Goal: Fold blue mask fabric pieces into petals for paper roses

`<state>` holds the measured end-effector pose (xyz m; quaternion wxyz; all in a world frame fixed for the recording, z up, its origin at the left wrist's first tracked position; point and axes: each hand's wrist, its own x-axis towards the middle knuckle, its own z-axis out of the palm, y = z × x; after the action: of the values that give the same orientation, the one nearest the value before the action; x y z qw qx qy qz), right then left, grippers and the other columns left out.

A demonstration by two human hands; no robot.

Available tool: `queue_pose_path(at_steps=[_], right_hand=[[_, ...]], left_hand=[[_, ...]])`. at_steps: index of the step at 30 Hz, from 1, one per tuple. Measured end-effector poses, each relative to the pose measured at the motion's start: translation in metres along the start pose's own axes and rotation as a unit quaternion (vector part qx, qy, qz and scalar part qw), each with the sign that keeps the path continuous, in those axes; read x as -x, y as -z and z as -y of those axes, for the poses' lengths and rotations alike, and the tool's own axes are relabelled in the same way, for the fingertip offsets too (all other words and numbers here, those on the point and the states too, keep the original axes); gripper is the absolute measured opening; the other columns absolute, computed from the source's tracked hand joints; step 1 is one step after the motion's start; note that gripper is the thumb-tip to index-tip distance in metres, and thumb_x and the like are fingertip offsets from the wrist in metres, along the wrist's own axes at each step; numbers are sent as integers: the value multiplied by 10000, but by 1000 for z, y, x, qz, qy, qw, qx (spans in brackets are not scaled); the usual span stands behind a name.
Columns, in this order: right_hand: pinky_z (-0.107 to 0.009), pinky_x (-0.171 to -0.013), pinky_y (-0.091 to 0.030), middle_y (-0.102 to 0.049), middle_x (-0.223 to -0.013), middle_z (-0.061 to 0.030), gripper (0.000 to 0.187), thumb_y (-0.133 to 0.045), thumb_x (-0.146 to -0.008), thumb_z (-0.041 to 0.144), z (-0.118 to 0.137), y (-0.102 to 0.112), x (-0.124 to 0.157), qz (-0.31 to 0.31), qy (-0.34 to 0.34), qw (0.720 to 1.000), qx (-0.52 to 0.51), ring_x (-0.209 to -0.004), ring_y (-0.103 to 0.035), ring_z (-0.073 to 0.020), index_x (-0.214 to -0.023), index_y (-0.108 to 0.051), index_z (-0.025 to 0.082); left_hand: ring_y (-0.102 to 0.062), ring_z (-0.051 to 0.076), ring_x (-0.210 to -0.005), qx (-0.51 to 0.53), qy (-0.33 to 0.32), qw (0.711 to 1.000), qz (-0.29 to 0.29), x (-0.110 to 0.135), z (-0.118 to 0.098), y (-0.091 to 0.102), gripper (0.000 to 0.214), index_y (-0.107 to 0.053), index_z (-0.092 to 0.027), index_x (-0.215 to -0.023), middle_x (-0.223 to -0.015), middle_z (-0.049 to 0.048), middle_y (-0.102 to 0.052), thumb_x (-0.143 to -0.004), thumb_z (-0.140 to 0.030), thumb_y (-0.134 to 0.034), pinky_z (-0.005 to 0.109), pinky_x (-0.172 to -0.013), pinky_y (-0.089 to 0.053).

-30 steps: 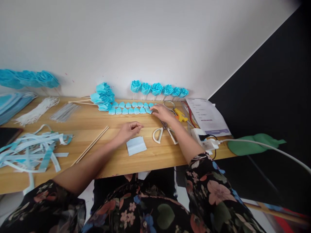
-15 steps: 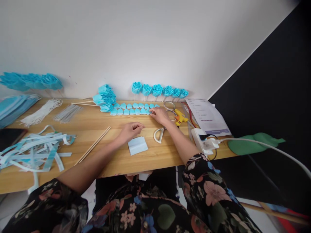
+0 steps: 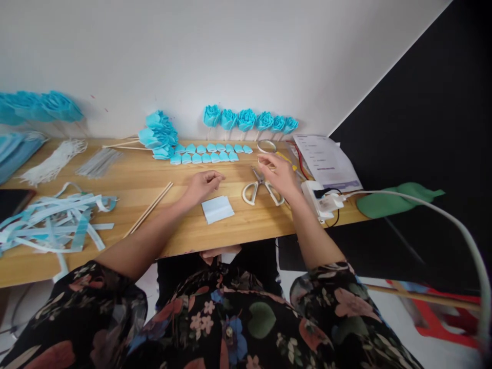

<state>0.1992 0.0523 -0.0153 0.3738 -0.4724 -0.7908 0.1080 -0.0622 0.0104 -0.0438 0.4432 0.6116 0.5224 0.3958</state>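
My left hand (image 3: pixel 203 185) hovers over the table with its fingers curled together, and nothing shows in it. Just below lies a folded pale blue sheet (image 3: pixel 218 209). My right hand (image 3: pixel 280 174) is above the white-handled scissors (image 3: pixel 250 192), its fingers stretched to the left and slightly apart, apparently holding nothing. Partly behind that hand are a yellow glue gun (image 3: pixel 289 160) and a ring-shaped roll (image 3: pixel 266 146). Two rows of small blue petal pieces (image 3: pixel 210 158) lie on the wooden table beyond my hands.
Several blue fabric roses (image 3: pixel 246 120) on sticks line the wall, with a cluster of petals (image 3: pixel 159 134) to their left. Cut strips (image 3: pixel 57 220), wooden sticks (image 3: pixel 149 209) and wires (image 3: pixel 99 163) lie leftward. A white power strip (image 3: pixel 313 200) and printed paper (image 3: pixel 326 161) are rightward.
My right hand has moved away from the right end of the near petal row toward the scissors and glue gun. My left hand keeps its place above the sheet. The view has tilted down.
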Motion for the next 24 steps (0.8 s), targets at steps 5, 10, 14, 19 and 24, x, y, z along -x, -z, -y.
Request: queue_pose_path(at_steps=[5, 10, 14, 19, 24], right_hand=[[-463, -1031, -463, -717, -1193, -101, 306, -554, -944, 346, 15, 4, 74, 9, -19, 997, 77, -1147, -629, -273, -1183, -701, 223], [-570, -1118, -351, -541, -1488, -107, 425, -565, -945, 464, 25, -19, 99, 70, -19, 977, 199, -1361, -462, -354, -1308, -650, 260], [-567, -1137, -333, -541, -1497, -80, 425, -545, -955, 489, 29, -22, 96, 92, -11, 973, 213, -1384, -436, -347, -1296, -661, 263], [-544, -1138, -366, -581, -1455, -103, 388, -539, -965, 394, 31, -18, 104, 81, -3, 977, 195, -1372, -468, -335, -1283, -669, 212], [-563, -1150, -379, -609, -1421, -120, 385, -551, -951, 347, 29, -9, 125, 70, 15, 980, 185, -1372, -495, -330, -1295, -661, 213]], left_hand=[[-466, 117, -563, -61, -14, 998, -6, -1, 3, -1, 271, -693, -156, -841, -604, -21, -562, -818, -380, -543, 245, -558, -347], [-500, 137, -590, -115, -24, 993, 1, 1, 0, 0, 303, -707, -166, -866, -623, -8, -608, -804, -410, -537, 246, -560, -359], [-522, 145, -610, -140, -18, 990, 10, 2, -3, 0, 312, -710, -173, -869, -664, 1, -646, -789, -415, -531, 248, -580, -377], [-521, 144, -597, -147, -17, 989, 7, 2, -3, 1, 286, -713, -182, -848, -638, -7, -637, -765, -382, -526, 245, -571, -371], [-501, 142, -561, -139, -28, 990, 7, 1, -1, 2, 266, -704, -196, -796, -581, -12, -595, -766, -407, -545, 242, -532, -340]])
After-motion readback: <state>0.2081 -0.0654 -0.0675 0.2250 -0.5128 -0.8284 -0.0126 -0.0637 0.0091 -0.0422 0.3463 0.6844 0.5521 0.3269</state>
